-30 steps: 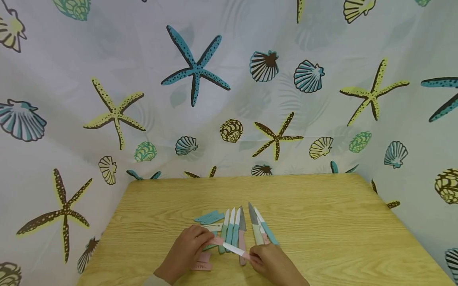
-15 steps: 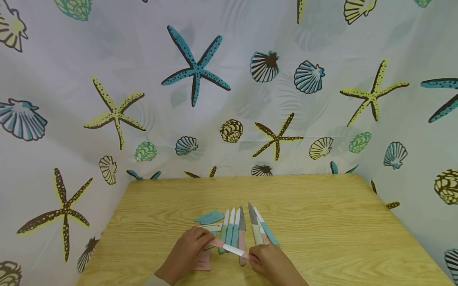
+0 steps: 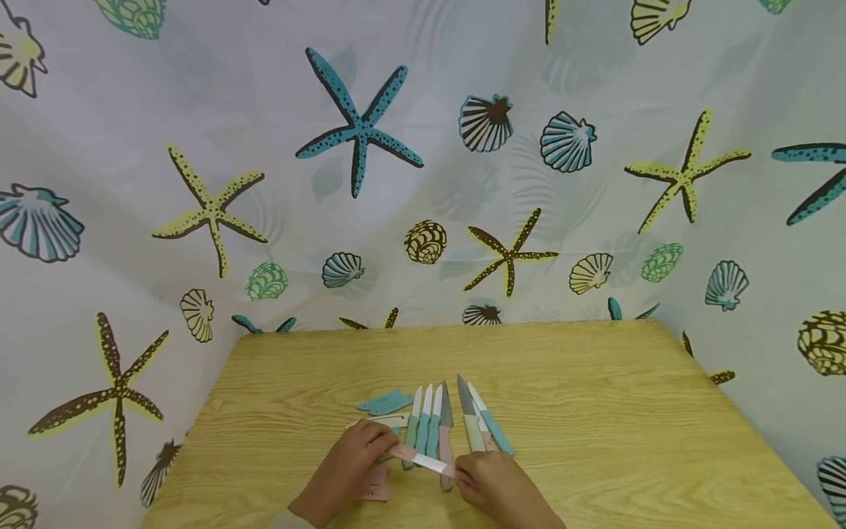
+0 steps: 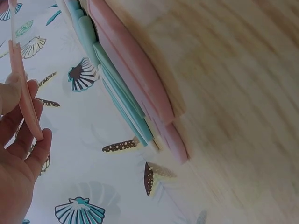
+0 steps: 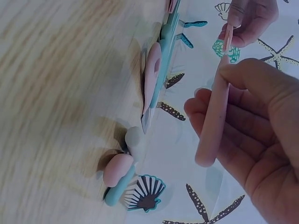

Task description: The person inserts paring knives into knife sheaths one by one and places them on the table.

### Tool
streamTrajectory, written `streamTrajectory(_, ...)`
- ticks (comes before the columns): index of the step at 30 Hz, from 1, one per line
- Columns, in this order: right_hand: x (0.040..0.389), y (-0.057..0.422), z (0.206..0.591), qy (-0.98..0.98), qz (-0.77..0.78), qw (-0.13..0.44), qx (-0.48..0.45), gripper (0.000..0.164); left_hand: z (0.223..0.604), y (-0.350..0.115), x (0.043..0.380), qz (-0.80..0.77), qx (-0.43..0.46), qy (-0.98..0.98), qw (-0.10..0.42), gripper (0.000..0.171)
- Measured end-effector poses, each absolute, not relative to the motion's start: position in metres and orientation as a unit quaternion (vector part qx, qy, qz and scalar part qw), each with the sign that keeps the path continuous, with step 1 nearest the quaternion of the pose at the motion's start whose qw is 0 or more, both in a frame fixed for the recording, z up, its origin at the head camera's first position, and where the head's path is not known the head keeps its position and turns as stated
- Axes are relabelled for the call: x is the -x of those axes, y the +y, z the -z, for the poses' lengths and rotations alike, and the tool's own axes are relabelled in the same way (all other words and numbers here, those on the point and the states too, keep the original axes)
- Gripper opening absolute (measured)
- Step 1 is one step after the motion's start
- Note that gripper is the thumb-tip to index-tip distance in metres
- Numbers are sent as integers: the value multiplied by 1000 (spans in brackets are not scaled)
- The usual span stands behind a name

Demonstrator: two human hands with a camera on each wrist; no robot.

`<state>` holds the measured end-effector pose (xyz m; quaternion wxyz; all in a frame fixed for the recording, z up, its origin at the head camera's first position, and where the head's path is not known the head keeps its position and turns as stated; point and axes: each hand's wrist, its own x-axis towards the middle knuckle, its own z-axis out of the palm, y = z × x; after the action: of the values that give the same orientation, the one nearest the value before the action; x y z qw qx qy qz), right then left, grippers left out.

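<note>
Pinched in my left hand (image 3: 350, 463) is a pink blade sheath (image 4: 25, 88), thumb on one side and fingers on the other. My right hand (image 3: 499, 481) grips the pink handle of a knife (image 5: 215, 121), thumb along its upper part. The white blade is partly inside the sheath's mouth, a short stretch showing between the hands in the head view. Behind lies a row of knives: one green-handled (image 3: 411, 433), two blue-handled (image 3: 432, 437), and a pink-handled one (image 3: 446, 444) with a grey blade.
Blue sheaths (image 3: 385, 402) lie beyond the left hand, pink sheaths (image 3: 377, 488) beside it, partly hidden. Past the right hand are a cream-handled knife (image 3: 474, 433), a blue-handled knife (image 3: 500, 439) and a pink-handled one between. Patterned cloth (image 3: 423, 147) walls the wooden table (image 3: 595, 411).
The hands have come slightly closer together, and less of the white blade shows between the sheath and the handle. The other knives and sheaths stay where they were.
</note>
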<state>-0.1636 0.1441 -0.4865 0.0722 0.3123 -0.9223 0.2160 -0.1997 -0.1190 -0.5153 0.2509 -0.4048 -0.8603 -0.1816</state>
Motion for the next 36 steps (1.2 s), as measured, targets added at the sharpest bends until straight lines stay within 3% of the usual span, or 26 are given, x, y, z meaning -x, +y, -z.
streamTrajectory(16,163,142,481,-928,-207,55,-305,17,518,-115,199,185,407,-856,260,34)
streamTrajectory(23,163,142,479,-925,-206,78,-309,17,515,-111,199,182,398,-860,261,29)
streamTrajectory(30,166,135,479,-917,-215,93,-323,33,513,-100,200,191,433,-844,253,40)
streamTrajectory(36,167,133,476,-919,-210,99,-319,36,510,-97,198,191,423,-852,241,42)
